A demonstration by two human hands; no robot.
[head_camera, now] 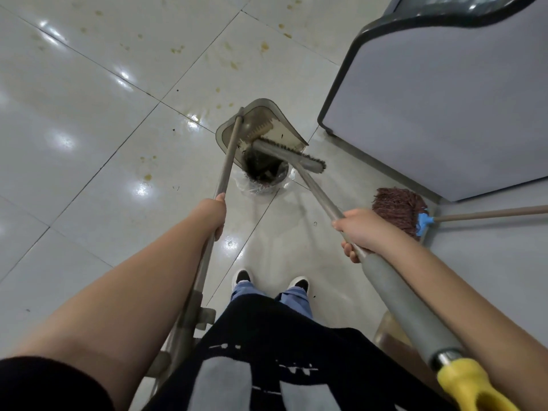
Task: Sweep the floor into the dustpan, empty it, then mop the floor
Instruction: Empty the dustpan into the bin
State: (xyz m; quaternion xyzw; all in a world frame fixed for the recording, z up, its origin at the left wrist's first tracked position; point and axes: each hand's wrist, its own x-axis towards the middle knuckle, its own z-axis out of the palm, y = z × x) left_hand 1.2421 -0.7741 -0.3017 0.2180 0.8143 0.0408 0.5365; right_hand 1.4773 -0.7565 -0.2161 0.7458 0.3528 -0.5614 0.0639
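Dustpan [261, 126] and broom [299, 160] hide bin's [264, 179] contents.

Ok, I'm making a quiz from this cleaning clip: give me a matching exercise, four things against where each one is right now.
1. dustpan
2. broom
3. mop
4. bin

a. lying on the floor beside the cabinet
b. tilted above the bin, its handle in the left hand
c. standing on the floor under the dustpan
d. head at the dustpan's mouth, its handle in the right hand

Pairs: 1-b, 2-d, 3-a, 4-c
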